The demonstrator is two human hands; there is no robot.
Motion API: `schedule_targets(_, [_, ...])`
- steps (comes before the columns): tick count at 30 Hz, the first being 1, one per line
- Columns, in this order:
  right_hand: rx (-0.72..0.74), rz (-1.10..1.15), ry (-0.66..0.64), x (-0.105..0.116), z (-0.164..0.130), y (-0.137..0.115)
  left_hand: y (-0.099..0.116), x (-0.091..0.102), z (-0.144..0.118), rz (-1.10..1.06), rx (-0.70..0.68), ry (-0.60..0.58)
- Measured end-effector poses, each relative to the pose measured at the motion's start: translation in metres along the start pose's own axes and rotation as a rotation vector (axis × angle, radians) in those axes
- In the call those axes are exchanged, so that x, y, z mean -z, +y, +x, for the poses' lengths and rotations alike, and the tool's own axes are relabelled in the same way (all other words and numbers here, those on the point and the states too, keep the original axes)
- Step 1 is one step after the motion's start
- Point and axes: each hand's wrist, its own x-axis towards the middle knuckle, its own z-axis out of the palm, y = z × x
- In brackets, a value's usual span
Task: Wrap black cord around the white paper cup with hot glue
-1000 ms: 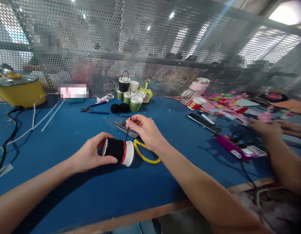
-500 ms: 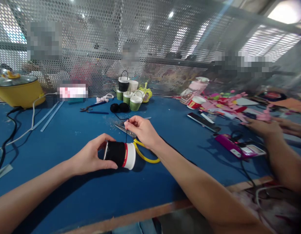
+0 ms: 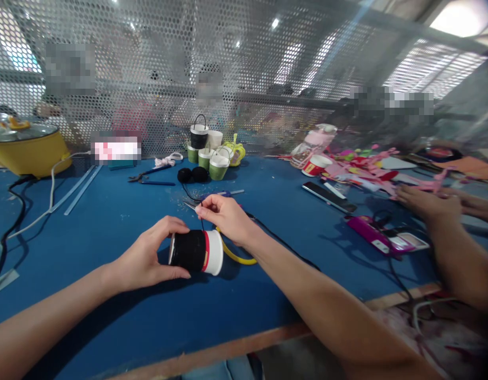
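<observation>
Hiding the scissors' blades (image 3: 190, 206), the right hand (image 3: 225, 217) pinches cord.

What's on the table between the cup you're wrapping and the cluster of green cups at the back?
In the head view, between the wrapped cup and the green cups lie the right hand, scissors and black cord balls.

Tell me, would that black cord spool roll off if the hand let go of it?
Probably a little. The spool lies on its side on the flat blue table, so its round white flange could let it roll. The left hand steadies it, and the right hand pinches its thin cord, which looks limp, so pulling may turn it.
</observation>
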Motion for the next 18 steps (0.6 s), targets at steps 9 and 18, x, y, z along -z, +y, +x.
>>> schedule_targets(9, [-0.066,-0.002,-0.096,-0.0007,-0.0021,-0.0027,0.0046,0.0011,0.0002,0.132,-0.102,0.016])
schedule_targets(18, [-0.084,-0.045,-0.14,0.001,-0.0025,-0.0011,0.0049,0.0013,-0.0016,0.226,-0.14,-0.002])
